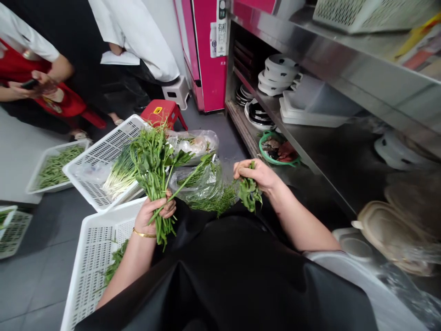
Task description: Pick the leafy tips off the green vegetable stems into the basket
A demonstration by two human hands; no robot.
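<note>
My left hand [159, 210] is wrapped round a thick bunch of leafy green stems [151, 156], held upright with the cut ends poking out below the fist. One stem slants away from the bunch to the upper right. Between the fingertips of my right hand [255, 174] hang a few torn green leaves [249, 193]. Below and between both hands, loose greens [220, 200] lie by an open clear plastic bag [210, 179]. A white basket [91, 225] with some greens inside stands under my left forearm.
Another white basket [82, 158] holds spring onions [122, 177]; a further one holds green beans [60, 165]. A red stool [160, 110] stands ahead. Steel shelves [310, 161] with dishes and a green colander [265, 154] run along the right. Two people [51, 73] are at the upper left.
</note>
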